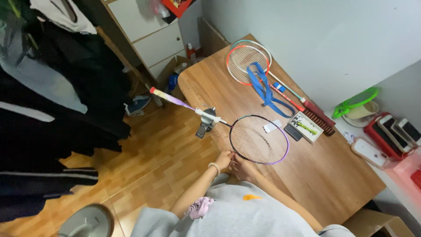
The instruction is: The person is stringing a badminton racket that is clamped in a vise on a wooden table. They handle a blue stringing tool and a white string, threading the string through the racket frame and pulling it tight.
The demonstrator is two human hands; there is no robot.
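Seen from above: a purple-framed badminton racket (258,139) lying flat over the near edge of the wooden tabletop (333,175), its shaft clamped in a small metal vise (206,123) at the tabletop's edge, its handle jutting out over the wooden floor (149,171). Left hand (224,159), beaded bracelet at the wrist, curled with fingertips pinched at the lower rim of the racket head; right hand (244,168) just beside it, fingers bent and pressed together at the same spot on the rim. Too small to tell whether a string end or only the frame sits between the fingertips; hard to make out where one hand ends and the other begins. Both forearms running down into a grey sleeved top, partly cut off by the bottom edge.

Farther along the tabletop, well apart from the hands: two more rackets (247,61) stacked on each other, orange and pale green rims, with a blue strap (265,90) draped across them and their handles pointing toward the wall. Near them a small white card, a dark flat object, and a printed box (305,127) beside a ribbed brown strip.

At right, a green-lidded pot (357,105) and a red tray of phones (392,131), cropped by the frame edge. At left, dark clothes (57,109) hanging, hiding whatever stands behind
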